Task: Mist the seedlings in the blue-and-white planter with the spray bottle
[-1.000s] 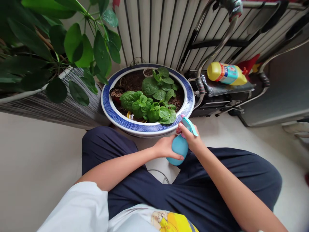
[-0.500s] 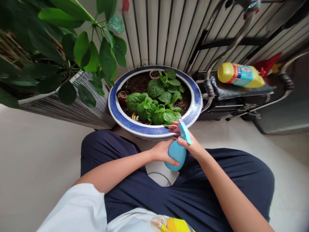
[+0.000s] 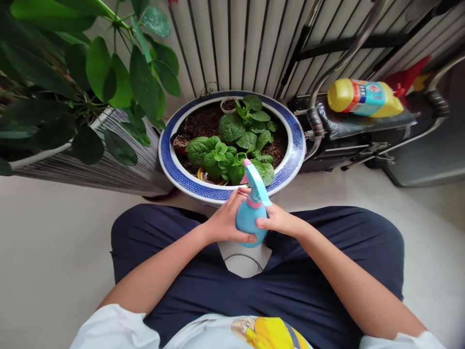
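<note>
A light blue spray bottle (image 3: 251, 220) with a pink collar, pink trigger and pink nozzle stands nearly upright between my hands, its nozzle toward the plants. My left hand (image 3: 228, 220) wraps the bottle's body from the left, thumb low across the front. From the right, my right hand (image 3: 278, 219) holds the body just below the collar; its other fingers are hidden behind the bottle. Just beyond is a round planter (image 3: 174, 177) with a blue-and-white rim. Leafy green plants (image 3: 232, 127) grow in its dark soil (image 3: 199, 118), and the spray head overlaps their front leaves.
A tall grey planter (image 3: 119, 167) with a large-leaved plant (image 3: 141, 82) leans in at left. On the right, a metal-framed cart (image 3: 315, 121) carries a yellow bottle (image 3: 363, 98) lying on its side. A ribbed white radiator (image 3: 236, 48) stands behind the planter.
The spray bottle has moved left and been turned more upright. My right hand has shifted from the spray head down to the bottle's body. The view has shifted slightly.
</note>
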{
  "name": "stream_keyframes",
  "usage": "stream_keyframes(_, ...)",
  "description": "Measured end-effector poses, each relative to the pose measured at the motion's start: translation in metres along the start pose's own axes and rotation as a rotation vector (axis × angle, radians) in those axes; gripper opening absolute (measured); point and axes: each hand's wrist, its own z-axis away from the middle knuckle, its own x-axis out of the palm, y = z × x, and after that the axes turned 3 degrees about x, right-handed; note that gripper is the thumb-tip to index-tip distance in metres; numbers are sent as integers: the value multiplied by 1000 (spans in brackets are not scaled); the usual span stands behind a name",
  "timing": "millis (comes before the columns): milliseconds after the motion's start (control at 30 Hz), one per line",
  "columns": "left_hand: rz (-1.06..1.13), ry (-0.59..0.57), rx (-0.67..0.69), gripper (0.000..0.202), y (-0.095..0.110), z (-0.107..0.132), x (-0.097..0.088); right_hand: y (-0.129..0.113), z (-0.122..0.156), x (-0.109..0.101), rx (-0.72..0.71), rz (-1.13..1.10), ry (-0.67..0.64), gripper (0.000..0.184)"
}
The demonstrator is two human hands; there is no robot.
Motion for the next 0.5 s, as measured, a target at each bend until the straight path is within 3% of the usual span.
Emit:
stream_keyframes(300, 40, -43, -101, 92, -32, 8, 14, 40, -6, 15, 83, -125, 126, 83)
stream_keyframes(500, -11, -34, -145, 92, -37, 2, 16, 58, -14, 14, 91, -162, 208, 86)
